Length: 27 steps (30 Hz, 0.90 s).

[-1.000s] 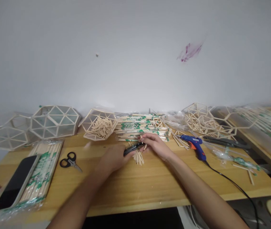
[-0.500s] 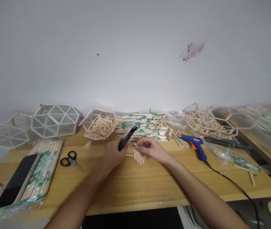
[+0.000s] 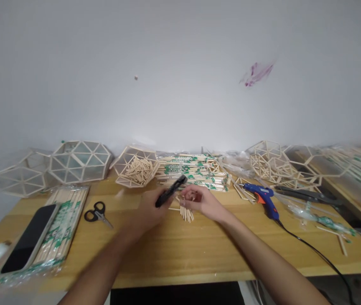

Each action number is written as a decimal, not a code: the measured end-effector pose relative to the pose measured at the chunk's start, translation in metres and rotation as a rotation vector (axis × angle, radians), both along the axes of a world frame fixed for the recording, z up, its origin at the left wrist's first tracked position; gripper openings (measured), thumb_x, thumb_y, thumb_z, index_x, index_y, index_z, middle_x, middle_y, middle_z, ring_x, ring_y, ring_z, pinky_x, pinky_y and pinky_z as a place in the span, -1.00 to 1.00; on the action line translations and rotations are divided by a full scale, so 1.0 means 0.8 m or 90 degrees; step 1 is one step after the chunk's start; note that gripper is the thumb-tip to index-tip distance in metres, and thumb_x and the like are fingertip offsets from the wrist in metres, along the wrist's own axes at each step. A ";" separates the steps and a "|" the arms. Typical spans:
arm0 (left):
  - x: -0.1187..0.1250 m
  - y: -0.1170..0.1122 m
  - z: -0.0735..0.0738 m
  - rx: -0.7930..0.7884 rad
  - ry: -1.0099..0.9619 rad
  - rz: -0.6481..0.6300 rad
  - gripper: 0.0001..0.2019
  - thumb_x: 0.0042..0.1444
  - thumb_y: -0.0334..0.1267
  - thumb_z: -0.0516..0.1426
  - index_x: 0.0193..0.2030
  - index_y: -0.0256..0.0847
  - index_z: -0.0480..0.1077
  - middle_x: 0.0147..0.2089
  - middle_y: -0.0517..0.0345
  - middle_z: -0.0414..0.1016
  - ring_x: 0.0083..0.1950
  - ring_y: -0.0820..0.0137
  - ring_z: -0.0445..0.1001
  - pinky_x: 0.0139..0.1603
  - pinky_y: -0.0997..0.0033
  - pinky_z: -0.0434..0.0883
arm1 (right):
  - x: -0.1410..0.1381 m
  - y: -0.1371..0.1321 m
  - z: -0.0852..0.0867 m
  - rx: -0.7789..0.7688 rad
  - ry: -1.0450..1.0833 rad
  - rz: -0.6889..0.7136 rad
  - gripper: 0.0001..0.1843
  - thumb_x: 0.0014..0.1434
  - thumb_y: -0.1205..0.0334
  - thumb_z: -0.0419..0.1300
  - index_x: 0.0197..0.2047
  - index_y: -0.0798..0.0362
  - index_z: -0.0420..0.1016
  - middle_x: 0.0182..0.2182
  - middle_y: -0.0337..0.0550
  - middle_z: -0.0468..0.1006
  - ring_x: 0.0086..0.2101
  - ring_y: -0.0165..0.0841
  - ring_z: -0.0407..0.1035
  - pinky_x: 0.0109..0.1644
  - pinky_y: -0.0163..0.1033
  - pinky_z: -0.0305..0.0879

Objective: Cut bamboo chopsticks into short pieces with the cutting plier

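My left hand (image 3: 152, 210) is closed around a long black hand tool (image 3: 171, 190) whose exact kind I cannot make out; it points up and to the right. Close beside it, my right hand (image 3: 202, 202) has its thumb and fingers bent together in a pinch. Whatever lies between those fingertips is too small and blurred to name. Just below them, a small fan of short wooden sticks (image 3: 186, 214) rests on the wooden table (image 3: 167, 250). One more stick lies crosswise at its left.
Scissors (image 3: 98, 214), a phone (image 3: 29, 237) and packed chopsticks (image 3: 64, 220) lie left. Behind stand stick-framed containers (image 3: 80, 161), one with cut sticks (image 3: 139, 170), beside more packaged chopsticks (image 3: 193, 169). To the right lies a blue glue gun (image 3: 264, 197) with its cord (image 3: 313, 248).
The whole view has shifted slightly, moving the table items a little to the right. My right hand's fingers are curled in more and sit nearer the black tool.
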State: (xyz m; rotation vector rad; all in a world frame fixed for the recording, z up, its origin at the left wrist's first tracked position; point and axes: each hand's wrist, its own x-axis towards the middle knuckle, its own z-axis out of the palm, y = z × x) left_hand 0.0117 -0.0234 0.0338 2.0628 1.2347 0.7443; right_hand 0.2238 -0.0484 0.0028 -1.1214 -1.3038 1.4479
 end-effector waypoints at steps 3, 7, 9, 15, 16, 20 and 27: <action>-0.034 0.009 0.049 0.088 -0.013 0.222 -0.66 0.21 0.05 0.15 -0.24 -0.21 0.53 -0.50 0.28 0.39 -0.49 0.49 0.31 -0.43 0.48 0.25 | 0.001 0.000 0.010 -0.032 0.097 -0.032 -0.61 -0.06 0.12 0.52 -0.18 0.02 0.54 -0.32 -0.24 0.58 -0.30 -0.32 0.53 -0.16 -0.20 0.45; -0.122 0.057 0.122 0.259 0.075 0.505 -0.59 0.10 0.11 0.24 -0.15 -0.22 0.56 -0.43 0.25 0.42 -0.38 0.42 0.39 -0.26 0.37 0.39 | 0.002 0.001 0.012 -0.049 0.142 -0.076 -0.63 -0.08 0.14 0.55 -0.26 0.00 0.51 -0.24 -0.19 0.66 -0.13 -0.21 0.61 0.04 -0.09 0.48; -0.171 0.089 0.147 0.301 0.139 0.573 -0.58 0.15 0.10 0.18 -0.11 -0.23 0.57 -0.41 0.22 0.40 -0.28 0.31 0.48 -0.12 0.21 0.44 | 0.001 0.001 0.010 -0.061 0.147 -0.081 -0.61 -0.12 0.15 0.57 -0.29 0.01 0.50 -0.27 -0.18 0.67 -0.14 -0.20 0.62 0.04 -0.08 0.49; -0.250 0.157 0.157 0.230 0.189 0.634 -0.65 0.13 0.15 0.16 -0.29 -0.11 0.49 -0.45 0.10 0.43 -0.17 0.02 0.56 -0.12 -0.02 0.45 | 0.001 0.004 0.004 -0.115 0.171 -0.079 -0.54 -0.22 0.15 0.62 -0.28 0.05 0.56 -0.39 -0.21 0.67 -0.29 -0.25 0.63 -0.13 -0.14 0.55; -0.251 0.161 0.154 0.225 0.195 0.626 -0.66 0.12 0.15 0.17 -0.31 -0.09 0.47 -0.45 0.10 0.45 -0.16 0.01 0.55 -0.15 -0.01 0.43 | 0.002 0.005 0.004 -0.122 0.171 -0.084 -0.55 -0.22 0.13 0.62 -0.30 0.05 0.56 -0.40 -0.21 0.68 -0.30 -0.26 0.63 -0.14 -0.15 0.55; -0.226 0.146 0.146 0.260 0.181 0.586 -0.65 0.13 0.11 0.17 -0.24 -0.15 0.52 -0.43 0.12 0.48 -0.13 0.11 0.53 -0.21 0.11 0.30 | 0.004 0.006 0.003 -0.140 0.153 -0.090 -0.56 -0.20 0.09 0.62 -0.30 0.07 0.59 -0.39 -0.16 0.70 -0.32 -0.27 0.62 -0.19 -0.19 0.55; -0.096 0.042 0.118 0.300 0.115 0.331 -0.70 0.21 0.05 0.16 -0.20 -0.15 0.50 -0.48 0.28 0.38 -0.45 0.44 0.32 -0.38 0.39 0.23 | 0.005 0.009 0.003 -0.150 0.178 -0.097 -0.58 -0.19 0.07 0.61 -0.29 0.05 0.64 -0.41 -0.22 0.66 -0.38 -0.29 0.61 -0.34 -0.25 0.53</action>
